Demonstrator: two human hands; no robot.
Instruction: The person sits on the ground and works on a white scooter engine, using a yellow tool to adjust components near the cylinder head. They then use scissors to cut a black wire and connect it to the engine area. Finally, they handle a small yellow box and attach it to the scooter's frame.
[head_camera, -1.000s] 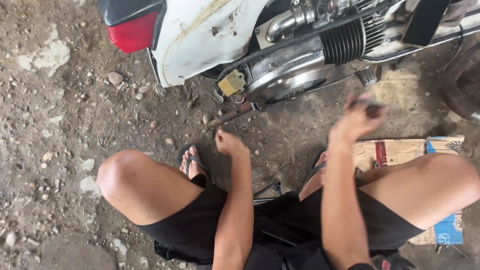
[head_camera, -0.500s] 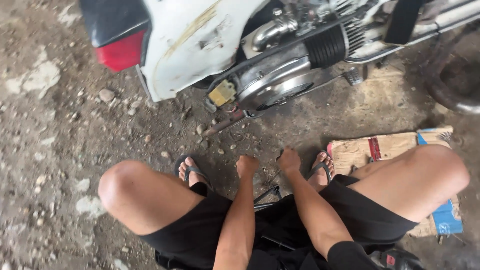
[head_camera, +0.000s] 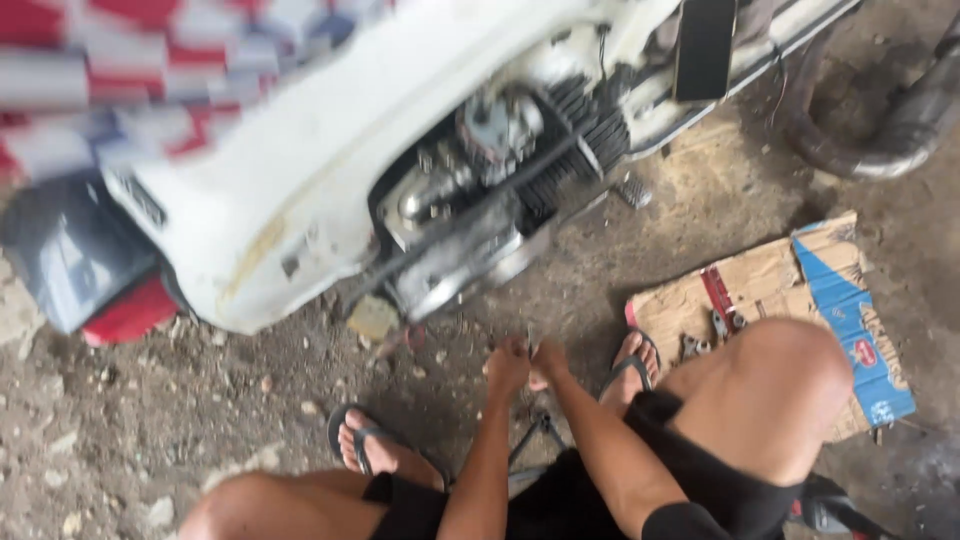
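Observation:
My left hand (head_camera: 507, 368) and my right hand (head_camera: 548, 361) are pressed together low over the dirt ground, between my knees. Both are closed around a thin metal tool (head_camera: 530, 336) whose tip sticks up between them; the blur hides its exact shape. Just beyond the hands is the engine (head_camera: 480, 190) of a white motorcycle (head_camera: 330, 150), with a silver side cover (head_camera: 455, 270) nearest to my fingers. I am seated low, and my sandalled feet (head_camera: 375, 445) rest on either side of the hands.
A torn piece of cardboard (head_camera: 770, 280) at the right carries several hand tools (head_camera: 720, 305), including a red-handled one. A dark curved pipe or tyre (head_camera: 900, 125) lies at the upper right. The red tail lamp (head_camera: 130, 312) sits at the left. Stones litter the ground.
My right hand came down from the raised spot near the cardboard to meet my left hand. My view swung up and closer to the engine.

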